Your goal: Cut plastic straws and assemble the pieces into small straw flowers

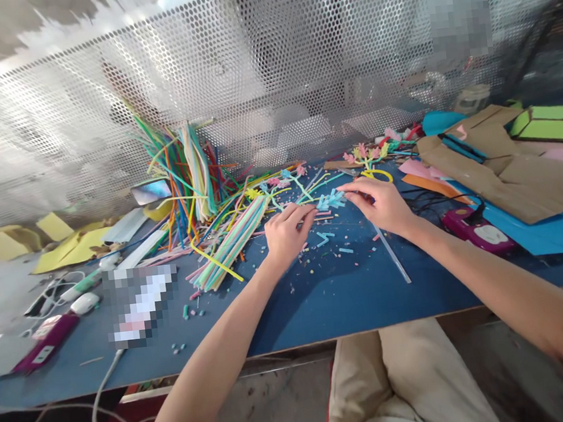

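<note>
A light-blue piece of cut drinking straw (329, 199), with leaf-like points, is stretched between my two hands just above the blue table. My left hand (288, 235) pinches its left end, and my right hand (382, 202) has thumb and forefinger closed on the right end. Small blue straw scraps (324, 237) lie below. A clear straw-like tube (393, 257) slants under my right hand. Behind my hands are straw flowers (298, 181) on pale green stems. Left of my left hand sits a bundle of pastel straws (234, 243).
A tall bunch of coloured straws (194, 170) stands against the perforated metal screen (227, 76). At left are a phone (140, 306) with a white cable and yellow paper (71, 246). Brown paper (498, 168) and a purple device (479, 230) lie at right.
</note>
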A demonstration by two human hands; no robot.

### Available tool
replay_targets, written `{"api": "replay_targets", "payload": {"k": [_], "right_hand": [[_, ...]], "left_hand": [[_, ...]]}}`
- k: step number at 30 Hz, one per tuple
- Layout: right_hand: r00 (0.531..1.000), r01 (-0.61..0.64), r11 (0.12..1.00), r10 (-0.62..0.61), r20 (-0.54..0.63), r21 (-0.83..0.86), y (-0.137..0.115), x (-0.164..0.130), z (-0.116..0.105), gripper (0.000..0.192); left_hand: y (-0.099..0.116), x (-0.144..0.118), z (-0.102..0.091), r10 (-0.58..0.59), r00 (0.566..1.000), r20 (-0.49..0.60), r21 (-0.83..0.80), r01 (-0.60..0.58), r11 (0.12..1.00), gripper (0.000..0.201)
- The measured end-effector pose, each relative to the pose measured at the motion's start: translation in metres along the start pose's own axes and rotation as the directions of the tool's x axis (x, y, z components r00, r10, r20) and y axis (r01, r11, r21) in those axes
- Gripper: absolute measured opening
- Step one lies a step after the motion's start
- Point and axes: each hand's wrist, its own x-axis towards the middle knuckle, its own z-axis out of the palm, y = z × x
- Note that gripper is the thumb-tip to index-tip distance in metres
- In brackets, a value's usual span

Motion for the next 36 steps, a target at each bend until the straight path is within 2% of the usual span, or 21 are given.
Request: {"api": "replay_targets", "payload": {"k": [7,14,18,27,36], "right_hand": [[1.000,0.005,1.000,-0.005,-0.018,-0.006,0.010,0.003,0.001,0.022],[1.000,0.011,1.000,-0.011,0.005,-0.014,0.015,0.001,0.000,0.018],[1.000,0.006,1.000,-0.005,0.018,-0.022,0.018,0.001,0.000,0.019],[0.998,-0.013,0.999,0.015,0.058,-0.033,0.019,-0.001,0.002,0.018],[0.996,0.020,0.999,-0.022,0.086,0.026,0.017,-0.001,0.004,0.016]], "left_hand": [[0.000,0.000,-0.002,0.023,0.998,0.050,-0.024,-0.022,0.999,0.019],[0.003,-0.002,0.004,-0.053,0.994,0.098,-0.031,0.057,0.998,0.022],[0.001,-0.005,0.007,-0.044,0.992,0.122,-0.065,0.052,0.997,0.024],[0.000,-0.006,0.010,-0.039,0.994,0.102,-0.005,0.040,0.999,0.025],[-0.004,-0.008,0.011,-0.019,0.996,0.083,0.019,0.018,1.000,0.027]]}}
